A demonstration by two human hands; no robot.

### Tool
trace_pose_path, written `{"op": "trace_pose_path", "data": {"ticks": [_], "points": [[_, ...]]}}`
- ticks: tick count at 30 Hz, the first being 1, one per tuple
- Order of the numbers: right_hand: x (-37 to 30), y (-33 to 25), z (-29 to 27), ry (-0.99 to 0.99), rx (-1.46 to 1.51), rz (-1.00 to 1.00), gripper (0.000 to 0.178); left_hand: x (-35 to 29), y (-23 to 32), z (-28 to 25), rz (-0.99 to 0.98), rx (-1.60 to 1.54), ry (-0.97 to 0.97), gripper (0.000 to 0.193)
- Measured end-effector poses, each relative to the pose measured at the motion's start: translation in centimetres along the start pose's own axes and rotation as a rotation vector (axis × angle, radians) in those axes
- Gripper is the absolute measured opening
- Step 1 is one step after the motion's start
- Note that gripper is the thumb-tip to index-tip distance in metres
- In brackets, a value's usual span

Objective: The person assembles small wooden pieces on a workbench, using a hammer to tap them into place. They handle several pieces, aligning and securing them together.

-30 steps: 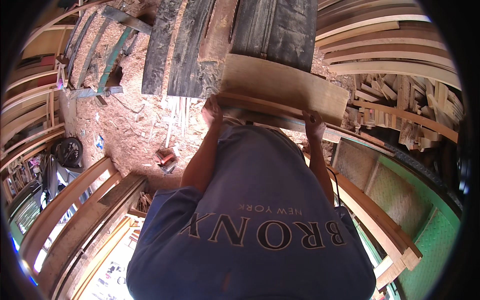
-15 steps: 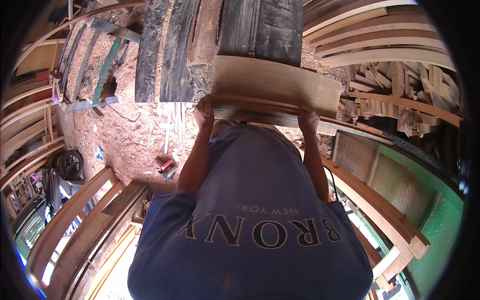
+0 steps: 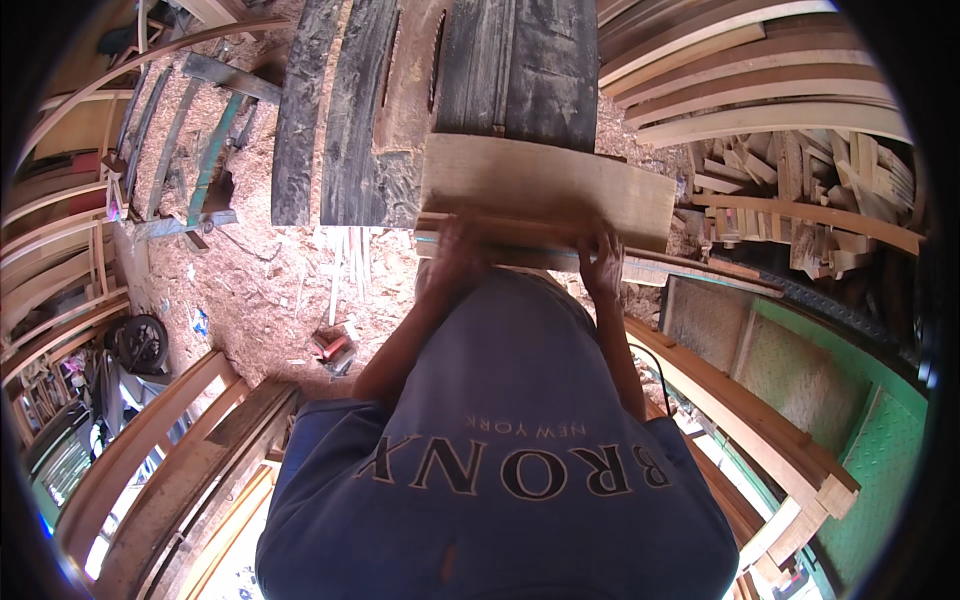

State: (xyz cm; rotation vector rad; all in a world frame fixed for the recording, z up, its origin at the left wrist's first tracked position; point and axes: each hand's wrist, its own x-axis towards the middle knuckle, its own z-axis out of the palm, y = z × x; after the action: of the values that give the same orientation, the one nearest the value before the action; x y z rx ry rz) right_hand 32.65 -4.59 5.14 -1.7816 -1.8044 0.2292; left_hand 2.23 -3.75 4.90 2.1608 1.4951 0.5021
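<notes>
A wide, pale wooden board (image 3: 545, 185) lies across the near end of a dark slatted work table (image 3: 555, 85), in front of my body. Along its near edge runs a narrower brown strip of wood. My right hand (image 3: 600, 262) grips the near edge right of the middle, fingers bent over it. Further left, my left hand (image 3: 458, 250) is at the same edge, its fingers smeared by motion. Beyond the board, a dark toothed edge (image 3: 437, 60), like a saw blade, shows in a slot of the table.
Sawdust and shavings cover the floor (image 3: 270, 270) at left. Offcuts (image 3: 790, 175) are heaped at right, below stacked long planks (image 3: 760, 85). A green panel (image 3: 880, 440) stands near right. Timber beams (image 3: 150, 450) lie near left, with a black wheel (image 3: 140, 343) behind them.
My left hand has slid right, inward from the board's left end. The right hand has shifted slightly nearer and left. The table and board appear lower in view.
</notes>
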Motion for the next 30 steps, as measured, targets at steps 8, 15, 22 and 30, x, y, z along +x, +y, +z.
{"op": "trace_pose_path", "data": {"ticks": [8,15,22,30], "points": [[-1.6,-0.9,-0.1,-0.432,-0.200,-0.035,0.080,1.9,1.2,-0.1,0.045,0.146,-0.168,0.071],[1.7,0.7,0.3,-0.462,-0.161,-0.098,0.080,4.0,0.6,-0.5,0.007,0.018,-0.136,0.067],[11.2,1.9,2.5,-0.394,-0.247,-0.156,0.087,13.1,-1.9,-0.8,0.080,0.122,-0.025,0.073],[22.5,3.5,4.8,-0.531,-0.331,-0.062,0.099,24.1,-5.1,-0.5,0.147,0.233,0.015,0.097]]}}
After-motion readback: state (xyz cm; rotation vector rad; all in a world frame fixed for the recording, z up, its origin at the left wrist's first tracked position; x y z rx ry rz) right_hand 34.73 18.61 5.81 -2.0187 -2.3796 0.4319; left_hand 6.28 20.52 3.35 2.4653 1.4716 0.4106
